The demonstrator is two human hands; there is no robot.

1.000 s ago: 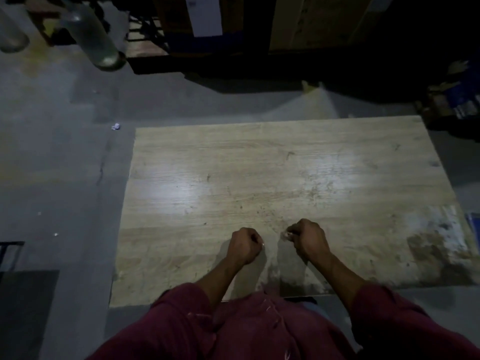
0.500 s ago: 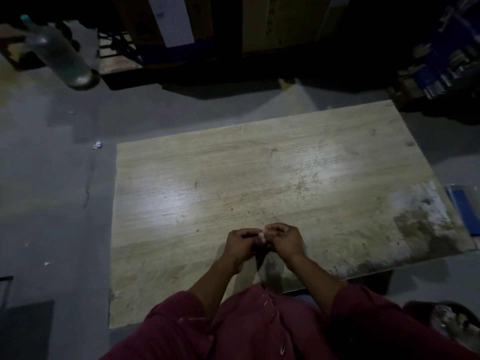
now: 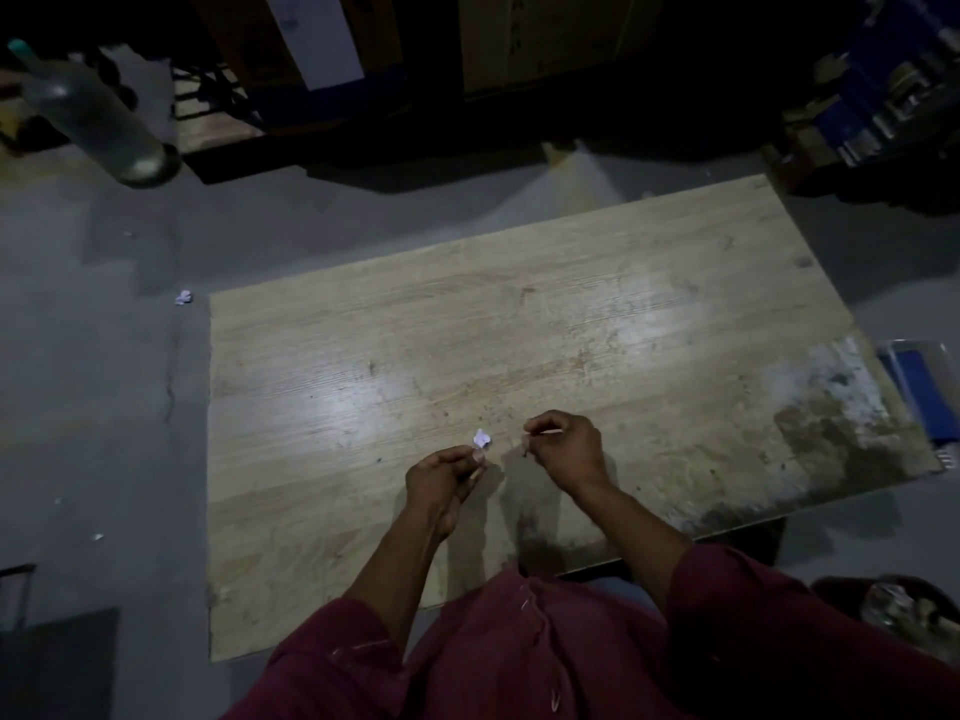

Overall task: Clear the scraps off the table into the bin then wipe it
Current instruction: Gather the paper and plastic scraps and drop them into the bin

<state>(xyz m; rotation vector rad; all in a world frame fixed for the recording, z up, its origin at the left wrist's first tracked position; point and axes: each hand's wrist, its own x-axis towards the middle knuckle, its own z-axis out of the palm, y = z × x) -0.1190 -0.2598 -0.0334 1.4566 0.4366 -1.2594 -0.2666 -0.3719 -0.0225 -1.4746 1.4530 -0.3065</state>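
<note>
A light wooden table (image 3: 519, 345) with a stained, worn right end fills the middle of the view. Above its near edge my left hand (image 3: 444, 478) pinches a small white paper scrap (image 3: 481, 438) between fingertips. A short way to the right, my right hand (image 3: 566, 449) is curled with the fingers pinched together; a thin pale sliver shows at its fingertips, too small to identify. A dark bin (image 3: 893, 610) with crumpled rubbish in it sits on the floor at the lower right, partly hidden by my sleeve.
Another white scrap (image 3: 183, 297) lies on the grey floor just off the table's far left corner. A clear bottle (image 3: 98, 122) stands at the far left. Dark boxes and shelving line the back, and a blue flat object (image 3: 922, 392) lies right of the table.
My hands were joined together half a second ago; now they have parted, the left keeping the white scrap. The view has swung, bringing the bin further into sight.
</note>
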